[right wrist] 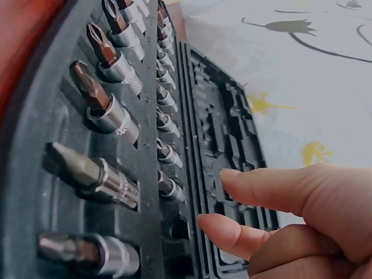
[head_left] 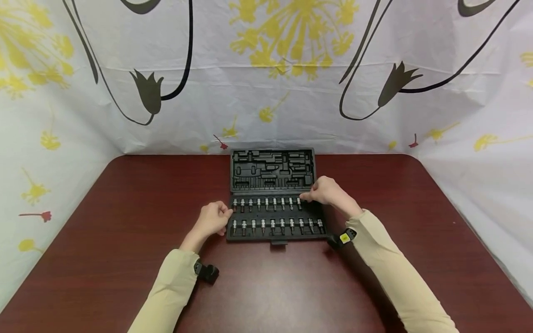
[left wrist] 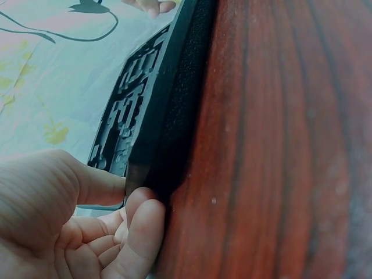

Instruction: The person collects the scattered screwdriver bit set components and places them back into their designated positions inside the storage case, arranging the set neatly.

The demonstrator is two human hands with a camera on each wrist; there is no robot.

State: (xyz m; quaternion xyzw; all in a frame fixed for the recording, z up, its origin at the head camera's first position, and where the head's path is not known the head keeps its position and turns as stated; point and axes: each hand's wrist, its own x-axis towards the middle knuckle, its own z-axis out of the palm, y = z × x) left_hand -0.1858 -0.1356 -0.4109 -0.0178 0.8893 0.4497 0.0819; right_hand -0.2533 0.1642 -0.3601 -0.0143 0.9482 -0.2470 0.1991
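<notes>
A black socket-bit case (head_left: 258, 215) lies unfolded on the table, with two rows of silver bit sockets in its near half. My left hand (head_left: 212, 218) is at its left side; in the left wrist view the thumb and fingers (left wrist: 145, 232) pinch the case's edge (left wrist: 168, 116). Over the right end of the far row is my right hand (head_left: 329, 194). Its thumb and index finger (right wrist: 261, 189) are apart with nothing between them, close to the last bit socket (right wrist: 168, 186) of that row and an unfilled slot (right wrist: 177, 228).
The case's far half, a lid (head_left: 272, 171) with moulded recesses, leans up near the back edge. A latch (head_left: 279, 243) sticks out at the front. The dark red wooden table (head_left: 125, 231) meets a white patterned cloth (head_left: 266, 92) behind.
</notes>
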